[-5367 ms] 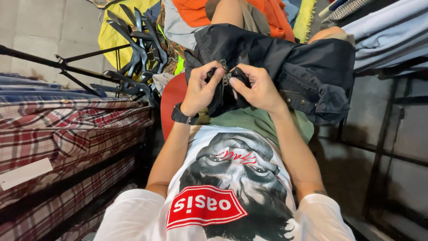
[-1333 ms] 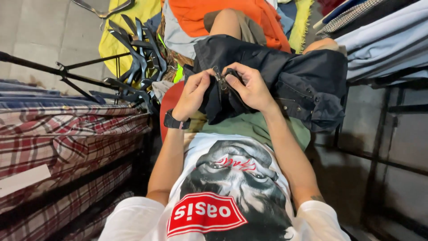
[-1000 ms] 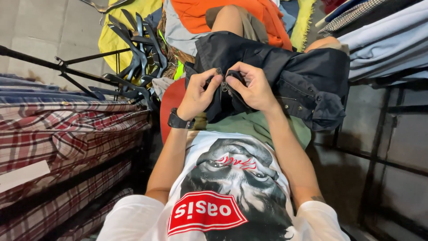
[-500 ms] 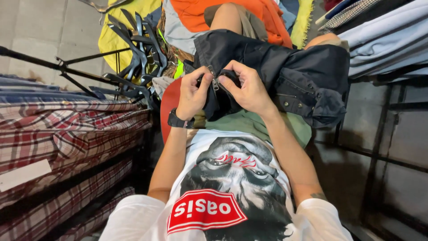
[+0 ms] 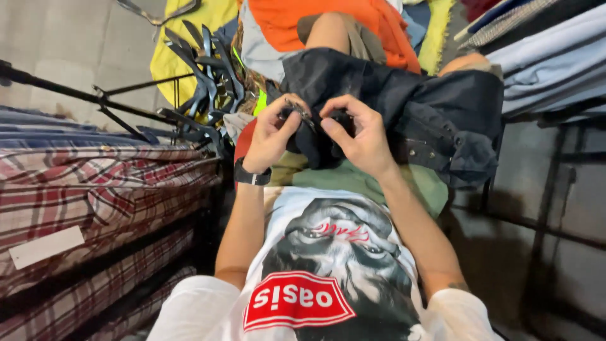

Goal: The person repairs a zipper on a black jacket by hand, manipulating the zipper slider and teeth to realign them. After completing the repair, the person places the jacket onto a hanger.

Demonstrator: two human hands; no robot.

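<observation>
Dark garment (image 5: 404, 107), same two-hand pinch as before.

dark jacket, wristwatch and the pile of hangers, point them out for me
dark jacket (image 5: 429, 104), head view, on the bunched fabric over the lap
wristwatch (image 5: 251, 176), head view, on its black band
hangers (image 5: 205, 76), head view, on the dark stacked arms

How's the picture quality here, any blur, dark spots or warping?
Head view: both hands, left hand and right hand, look sharp and evenly lit on the dark garment; the lower right corner falls into shadow; the wide lens bends the clothes rack rod near the edge.
</observation>
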